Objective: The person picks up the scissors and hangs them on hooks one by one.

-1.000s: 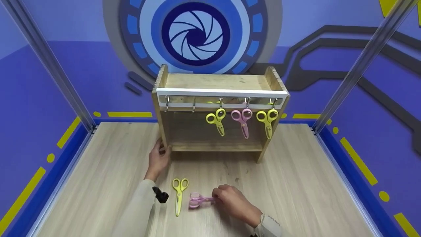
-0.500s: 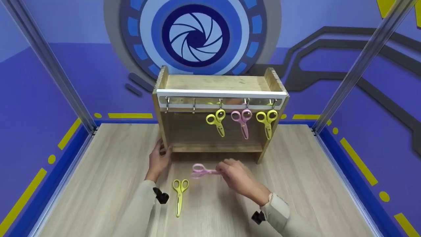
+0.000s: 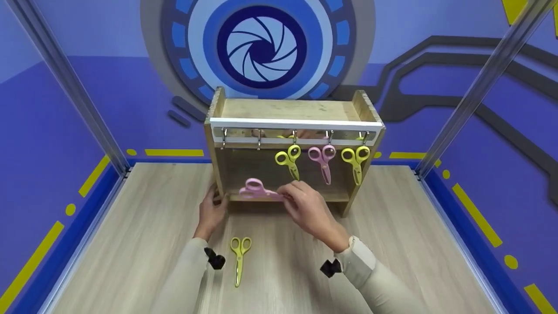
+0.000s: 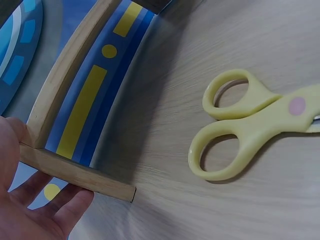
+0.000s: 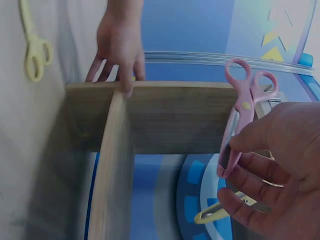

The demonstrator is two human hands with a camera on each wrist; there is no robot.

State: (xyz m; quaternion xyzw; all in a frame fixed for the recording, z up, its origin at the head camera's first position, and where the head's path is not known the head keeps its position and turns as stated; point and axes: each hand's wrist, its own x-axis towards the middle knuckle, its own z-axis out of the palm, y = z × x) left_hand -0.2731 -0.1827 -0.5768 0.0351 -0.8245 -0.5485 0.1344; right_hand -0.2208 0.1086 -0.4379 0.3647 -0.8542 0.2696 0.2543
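My right hand (image 3: 308, 210) pinches pink scissors (image 3: 256, 190) by the blade end, thumb against fingers. The handle loops point left in the head view, in front of the lower part of a wooden rack (image 3: 287, 197). In the right wrist view the pink scissors (image 5: 244, 106) show their loops at the top. My left hand (image 3: 212, 215) holds the rack's lower left side, thumb on one side and fingers on the other, as the left wrist view shows. Yellow scissors (image 3: 239, 260) lie on the table between my forearms, loops toward the rack.
A white strip (image 3: 279, 122) with a row of metal hooks runs along the rack's front. The two left hooks (image 3: 259, 139) hold nothing. From the others hang yellow scissors (image 3: 289, 159), pink scissors (image 3: 323, 162) and more yellow scissors (image 3: 355, 163). Blue printed walls enclose the table (image 3: 414, 244).
My right hand has lifted the pink scissors off the table and carried them up and forward to the rack. My left hand has stayed at the rack's lower left side.
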